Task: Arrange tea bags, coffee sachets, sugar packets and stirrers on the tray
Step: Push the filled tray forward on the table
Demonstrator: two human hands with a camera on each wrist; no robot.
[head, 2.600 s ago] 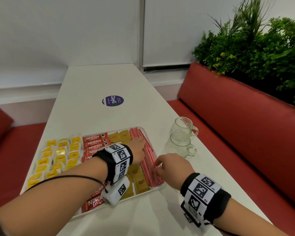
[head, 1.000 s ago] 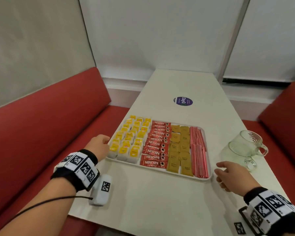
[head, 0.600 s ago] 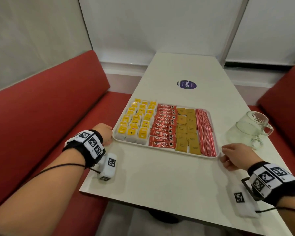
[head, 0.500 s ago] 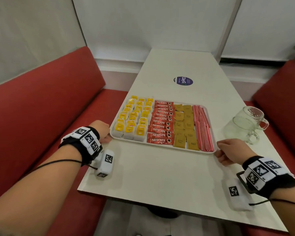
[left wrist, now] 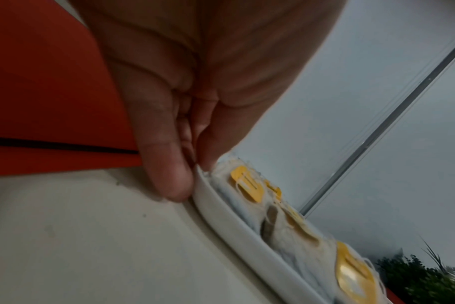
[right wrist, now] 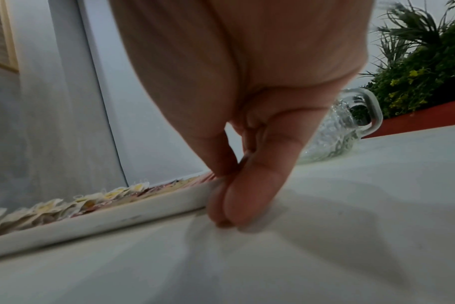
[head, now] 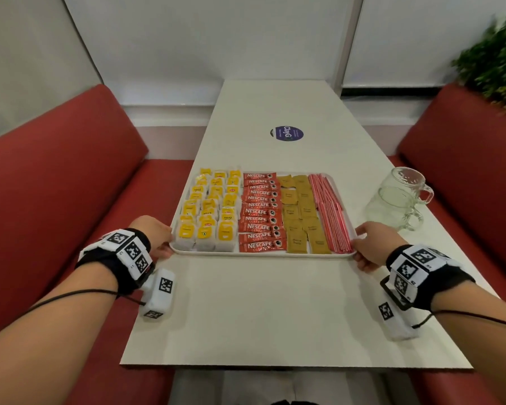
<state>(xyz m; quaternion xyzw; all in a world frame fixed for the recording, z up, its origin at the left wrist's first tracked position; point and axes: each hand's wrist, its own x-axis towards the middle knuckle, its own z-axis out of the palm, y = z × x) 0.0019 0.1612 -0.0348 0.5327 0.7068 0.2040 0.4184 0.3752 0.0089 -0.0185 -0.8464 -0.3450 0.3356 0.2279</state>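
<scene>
A white tray lies across the table. It holds yellow-tagged tea bags on the left, then red coffee sachets, brown sugar packets and red stirrers on the right. My left hand grips the tray's near-left corner. In the left wrist view my left hand has its thumb on the rim beside a tea bag. My right hand holds the near-right corner. In the right wrist view my right hand pinches the rim.
Two glass mugs stand right of the tray, one mug close behind my right hand. A purple round sticker lies farther up the table. Red benches flank the table, and a green plant is at back right.
Both hands left the tray's contents and came out to its near corners. Within the last half second they closed onto the rim. The head view swung to face the tray squarely.
</scene>
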